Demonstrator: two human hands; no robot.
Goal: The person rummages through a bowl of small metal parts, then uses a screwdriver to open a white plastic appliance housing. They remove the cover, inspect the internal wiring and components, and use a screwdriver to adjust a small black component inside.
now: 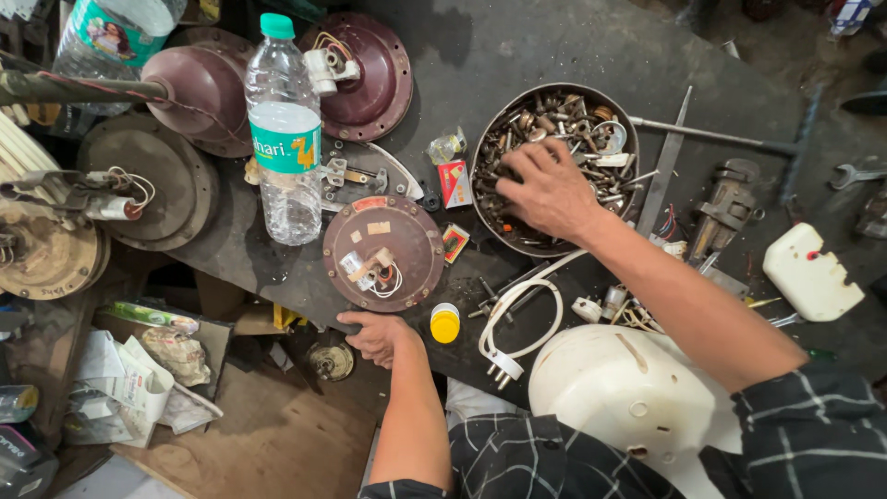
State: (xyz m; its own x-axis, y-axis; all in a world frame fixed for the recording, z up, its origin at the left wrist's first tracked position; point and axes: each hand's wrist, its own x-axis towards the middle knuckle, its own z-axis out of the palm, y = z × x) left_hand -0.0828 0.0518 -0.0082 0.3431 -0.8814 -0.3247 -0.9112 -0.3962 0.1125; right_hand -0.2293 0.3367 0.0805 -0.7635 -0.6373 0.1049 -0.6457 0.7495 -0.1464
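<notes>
The right hand (552, 191) lies palm down in the bowl (487, 139) of screws and bolts (554, 115), fingers spread and dug into the hardware; whether they pinch a piece I cannot tell. The bowl sits on the dark tabletop (517, 46), just right of the maroon fan cover (383, 251). The left hand (377, 334) rests on the tabletop's near edge, fingers curled loosely, holding nothing, just below that cover and beside a yellow cap (444, 322). A water bottle (285, 134) stands left of the cover. A white cable (517, 319) loops under the right forearm.
</notes>
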